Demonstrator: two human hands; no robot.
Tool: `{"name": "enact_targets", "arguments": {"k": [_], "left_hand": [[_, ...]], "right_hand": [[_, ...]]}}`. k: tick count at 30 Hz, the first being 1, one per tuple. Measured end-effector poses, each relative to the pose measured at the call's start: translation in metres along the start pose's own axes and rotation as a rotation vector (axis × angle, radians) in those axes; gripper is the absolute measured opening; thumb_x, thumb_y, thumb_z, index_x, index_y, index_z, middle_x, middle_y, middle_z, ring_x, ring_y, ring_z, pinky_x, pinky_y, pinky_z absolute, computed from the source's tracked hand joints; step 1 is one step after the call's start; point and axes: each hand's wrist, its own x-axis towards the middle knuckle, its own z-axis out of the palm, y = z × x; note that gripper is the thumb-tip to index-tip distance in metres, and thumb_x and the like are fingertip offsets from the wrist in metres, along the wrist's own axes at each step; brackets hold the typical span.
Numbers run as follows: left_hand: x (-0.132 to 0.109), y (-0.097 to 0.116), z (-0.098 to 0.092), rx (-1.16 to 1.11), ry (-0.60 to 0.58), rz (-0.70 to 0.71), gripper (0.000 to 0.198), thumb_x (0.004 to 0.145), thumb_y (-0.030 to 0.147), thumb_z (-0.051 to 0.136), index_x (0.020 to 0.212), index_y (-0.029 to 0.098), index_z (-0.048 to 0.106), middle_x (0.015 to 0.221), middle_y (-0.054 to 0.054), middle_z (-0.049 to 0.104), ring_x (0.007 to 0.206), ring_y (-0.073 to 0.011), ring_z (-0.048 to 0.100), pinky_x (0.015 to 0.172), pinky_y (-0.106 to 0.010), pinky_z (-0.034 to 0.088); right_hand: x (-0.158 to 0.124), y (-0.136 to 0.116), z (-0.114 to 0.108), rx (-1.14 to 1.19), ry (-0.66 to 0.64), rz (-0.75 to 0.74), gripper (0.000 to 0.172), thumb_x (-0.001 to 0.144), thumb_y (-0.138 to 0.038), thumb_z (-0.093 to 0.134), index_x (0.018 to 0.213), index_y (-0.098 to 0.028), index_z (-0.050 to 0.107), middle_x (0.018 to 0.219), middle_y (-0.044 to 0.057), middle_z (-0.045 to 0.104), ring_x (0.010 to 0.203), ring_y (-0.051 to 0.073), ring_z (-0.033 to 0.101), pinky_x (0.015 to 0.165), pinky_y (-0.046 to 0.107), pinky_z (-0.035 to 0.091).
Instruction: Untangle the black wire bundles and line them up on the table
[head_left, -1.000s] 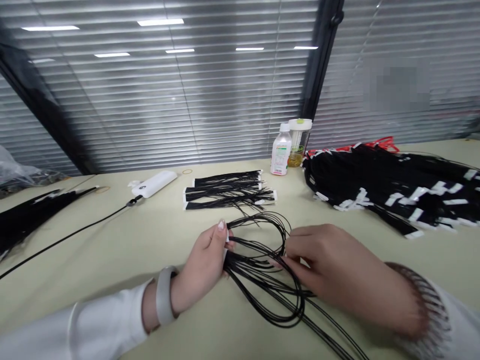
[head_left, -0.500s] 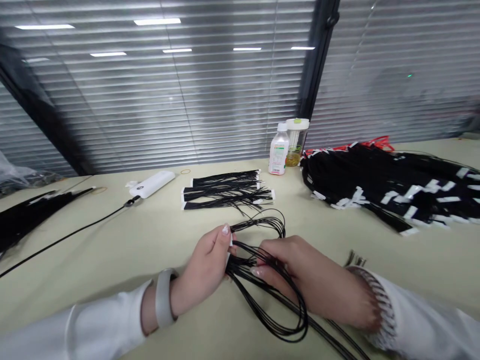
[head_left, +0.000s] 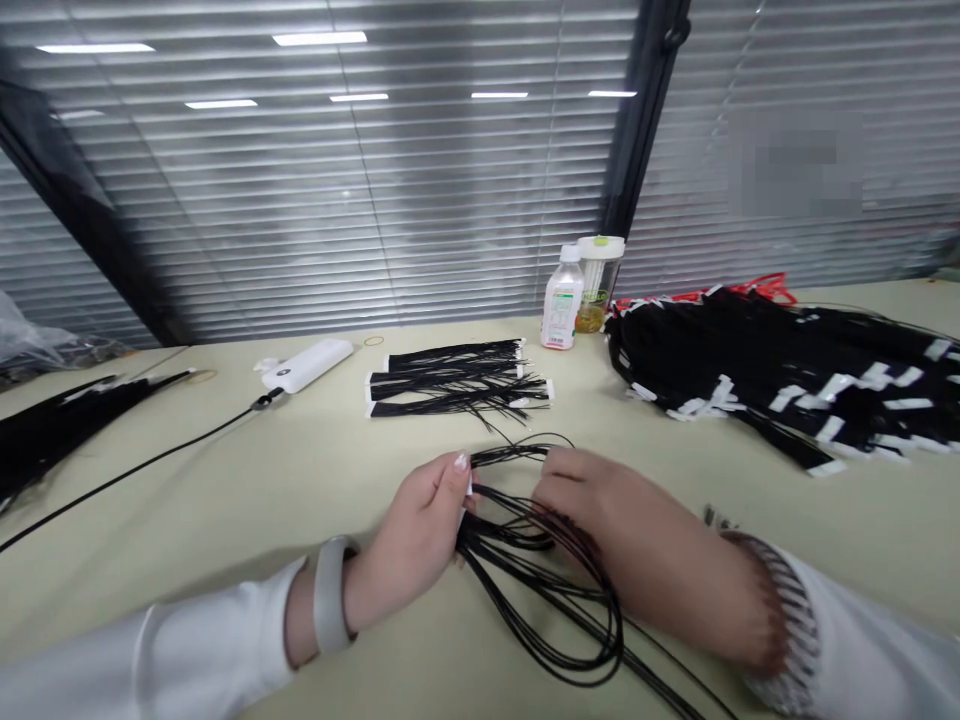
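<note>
Pinching the white end pieces (head_left: 463,518) of the looped black wires (head_left: 495,550), my left hand (head_left: 424,515) is closed firmly, thumb on top. My right hand (head_left: 622,520) is in among the loops with its fingers curled; the strands hide the tips, so I cannot tell what they grip. I take this to be sorting or gathering the loops, and I judge the next move calls for a steady left pinch while the right fingers single out strands. What stands in the way is the crossing of the loops and the long tails running out of view below me.

Just beyond on the bench (head_left: 300,500) lie short black strips (head_left: 427,381), their loose strands near my loops. Farther off stand a bottle (head_left: 561,305) and a lidded cup (head_left: 602,280); a heap of black wires (head_left: 750,345) lies to the right, a white device (head_left: 307,366) with its cable (head_left: 172,450) to the left.
</note>
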Motion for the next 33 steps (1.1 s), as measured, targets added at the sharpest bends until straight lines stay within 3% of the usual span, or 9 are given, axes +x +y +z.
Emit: {"name": "enact_targets", "arguments": {"k": [3, 5, 10, 13, 16, 19, 21, 26, 33], "left_hand": [[0.000, -0.002, 0.001, -0.058, 0.011, -0.060, 0.045, 0.087, 0.057, 0.033, 0.070, 0.018, 0.046, 0.057, 0.005, 0.045, 0.039, -0.0069, 0.036, 0.035, -0.020, 0.032], [0.000, -0.003, 0.002, -0.095, 0.004, -0.089, 0.045, 0.086, 0.059, 0.033, 0.074, 0.018, 0.047, 0.059, 0.004, 0.047, 0.037, -0.0064, 0.036, 0.033, -0.020, 0.032], [0.000, -0.005, 0.000, -0.046, -0.049, -0.028, 0.044, 0.087, 0.057, 0.031, 0.073, 0.018, 0.047, 0.060, 0.003, 0.048, 0.041, -0.0073, 0.039, 0.036, -0.019, 0.033], [-0.002, -0.006, -0.002, 0.039, -0.060, 0.052, 0.044, 0.090, 0.053, 0.030, 0.071, 0.018, 0.049, 0.062, 0.001, 0.051, 0.049, -0.0099, 0.045, 0.042, -0.021, 0.037], [-0.003, -0.007, -0.003, 0.063, -0.041, 0.088, 0.043, 0.091, 0.050, 0.029, 0.073, 0.018, 0.051, 0.063, 0.000, 0.053, 0.053, -0.0115, 0.046, 0.046, -0.022, 0.038], [-0.004, -0.007, -0.002, 0.041, -0.031, 0.063, 0.044, 0.090, 0.052, 0.028, 0.073, 0.018, 0.050, 0.061, 0.001, 0.051, 0.048, -0.0107, 0.042, 0.043, -0.022, 0.036], [-0.004, -0.007, -0.001, 0.025, -0.032, 0.040, 0.045, 0.089, 0.054, 0.028, 0.073, 0.018, 0.050, 0.060, 0.001, 0.050, 0.045, -0.0101, 0.040, 0.041, -0.022, 0.034], [-0.004, -0.006, -0.001, -0.002, -0.025, 0.021, 0.045, 0.089, 0.054, 0.028, 0.073, 0.018, 0.050, 0.059, 0.001, 0.050, 0.047, -0.0105, 0.040, 0.043, -0.023, 0.035], [-0.005, -0.006, -0.002, 0.000, -0.037, 0.051, 0.044, 0.090, 0.052, 0.028, 0.074, 0.018, 0.051, 0.060, 0.001, 0.049, 0.054, -0.0123, 0.044, 0.051, -0.024, 0.038]], "right_hand": [[-0.002, 0.012, -0.009, -0.215, 0.246, 0.032, 0.019, 0.083, -0.015, 0.051, 0.069, -0.018, 0.064, 0.065, 0.005, 0.058, 0.063, 0.019, 0.053, 0.061, 0.033, 0.040], [-0.004, 0.016, -0.017, -0.122, 0.436, 0.080, 0.014, 0.083, -0.019, 0.054, 0.081, -0.018, 0.067, 0.068, 0.006, 0.063, 0.065, 0.019, 0.057, 0.063, 0.035, 0.044], [-0.001, 0.010, -0.028, 0.800, 0.745, 0.266, 0.020, 0.082, -0.021, 0.058, 0.100, -0.027, 0.067, 0.109, 0.002, 0.065, 0.095, 0.017, 0.062, 0.083, 0.033, 0.051], [0.002, 0.008, -0.024, 1.237, 0.824, 0.287, 0.012, 0.085, -0.021, 0.056, 0.084, -0.025, 0.067, 0.090, -0.001, 0.067, 0.079, 0.010, 0.064, 0.078, 0.027, 0.053], [0.003, 0.009, -0.013, 1.315, 0.651, 0.234, 0.007, 0.084, -0.019, 0.056, 0.089, -0.023, 0.060, 0.066, -0.004, 0.060, 0.059, 0.007, 0.059, 0.061, 0.020, 0.052], [0.002, 0.007, -0.001, 1.211, 0.305, 0.225, 0.031, 0.084, -0.019, 0.052, 0.114, -0.023, 0.045, 0.069, -0.004, 0.059, 0.055, 0.010, 0.058, 0.055, 0.023, 0.051], [0.001, 0.004, 0.002, 1.069, 0.163, 0.258, 0.025, 0.085, -0.021, 0.047, 0.110, -0.020, 0.048, 0.072, -0.001, 0.060, 0.050, 0.009, 0.054, 0.051, 0.023, 0.048], [0.002, 0.000, -0.001, 0.708, 0.136, 0.296, 0.018, 0.082, -0.027, 0.051, 0.069, -0.018, 0.057, 0.058, -0.003, 0.051, 0.052, 0.009, 0.044, 0.047, 0.021, 0.037], [0.000, 0.000, 0.002, 0.574, 0.046, 0.282, 0.026, 0.085, -0.029, 0.046, 0.063, -0.017, 0.053, 0.056, -0.003, 0.047, 0.053, 0.010, 0.041, 0.048, 0.021, 0.033]]}}
